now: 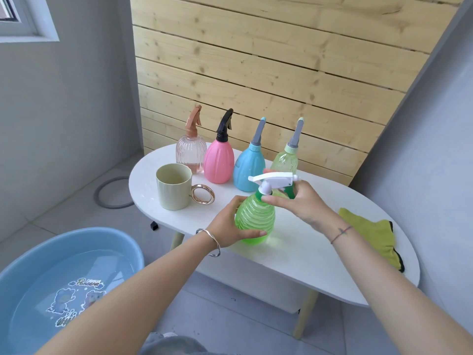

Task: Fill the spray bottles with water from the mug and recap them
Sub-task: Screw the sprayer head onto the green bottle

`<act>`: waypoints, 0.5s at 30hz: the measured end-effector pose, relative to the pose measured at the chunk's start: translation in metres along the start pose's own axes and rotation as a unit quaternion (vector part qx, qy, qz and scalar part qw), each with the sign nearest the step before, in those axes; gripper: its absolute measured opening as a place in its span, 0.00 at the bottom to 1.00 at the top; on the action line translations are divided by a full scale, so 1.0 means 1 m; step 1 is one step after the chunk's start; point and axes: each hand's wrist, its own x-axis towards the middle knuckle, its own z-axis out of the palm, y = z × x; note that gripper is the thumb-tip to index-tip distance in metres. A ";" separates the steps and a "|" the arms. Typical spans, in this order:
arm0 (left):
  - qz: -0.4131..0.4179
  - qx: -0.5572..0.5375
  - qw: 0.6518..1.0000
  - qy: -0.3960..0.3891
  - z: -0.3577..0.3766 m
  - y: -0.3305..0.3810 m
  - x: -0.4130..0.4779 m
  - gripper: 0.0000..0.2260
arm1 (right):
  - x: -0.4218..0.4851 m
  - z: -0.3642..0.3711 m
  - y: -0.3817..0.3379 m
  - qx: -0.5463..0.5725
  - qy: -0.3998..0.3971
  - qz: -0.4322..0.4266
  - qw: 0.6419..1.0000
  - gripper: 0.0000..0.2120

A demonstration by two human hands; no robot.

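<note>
A ribbed green spray bottle [256, 219] with a white trigger head [272, 181] stands on the white oval table [294, 252]. My left hand [230, 224] grips its body from the left. My right hand [297, 202] pinches the neck just under the trigger head. Behind it, four capped bottles stand in a row: a clear pink one [190, 153], a solid pink one with a black head [219, 160], a blue one [248, 170] and a pale green one [285, 160]. A cream mug [174, 187] with a gold ring handle stands at the left.
A yellow cloth [371, 235] lies on the table's right end. A blue basin [58, 280] of water sits on the floor at lower left. A wooden slat wall rises behind the table, and a grey wall is close on the right.
</note>
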 end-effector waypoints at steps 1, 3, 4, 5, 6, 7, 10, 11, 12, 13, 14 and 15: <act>0.001 -0.001 1.000 0.001 0.000 0.000 0.000 0.31 | 0.001 -0.003 0.000 -0.006 -0.018 -0.003 1.000 0.21; 0.002 -0.001 1.000 0.004 0.001 0.000 0.000 0.31 | 0.005 0.001 0.002 -0.015 0.019 -0.011 1.000 0.19; 0.001 -0.002 1.000 0.007 0.001 0.000 0.000 0.31 | 0.006 0.007 0.002 -0.016 0.059 -0.014 0.998 0.18; -0.001 -0.005 1.000 0.011 0.002 0.001 0.000 0.30 | 0.007 0.013 0.003 -0.019 0.096 -0.018 0.995 0.18; -0.003 -0.008 1.000 0.014 0.002 0.000 0.000 0.30 | 0.007 0.018 0.003 -0.024 0.123 -0.023 0.992 0.18; -0.004 -0.009 1.000 0.014 0.002 0.001 0.000 0.30 | 0.007 0.020 0.004 -0.028 0.138 -0.026 0.990 0.18; 0.005 0.003 1.000 0.006 0.001 0.001 0.001 0.29 | 0.008 0.011 0.005 -0.011 0.076 -0.020 0.997 0.20; 0.007 0.005 1.000 0.003 0.001 0.001 0.001 0.29 | 0.007 0.006 0.004 0.002 0.022 -0.010 1.000 0.21; 0.007 0.007 1.000 0.000 0.000 0.001 0.002 0.29 | 0.006 0.002 0.003 0.014 -0.021 -0.001 1.000 0.21; 0.005 0.006 1.000 -0.001 0.000 0.001 0.002 0.29 | 0.006 0.001 0.003 0.028 -0.046 0.002 0.999 0.20; 0.003 0.004 1.000 0.001 0.000 0.000 0.003 0.29 | 0.006 0.002 0.004 0.033 -0.044 -0.001 0.998 0.20; 0.002 -0.001 1.000 0.006 0.001 0.000 0.002 0.29 | 0.007 0.005 0.007 0.033 -0.025 -0.005 0.999 0.19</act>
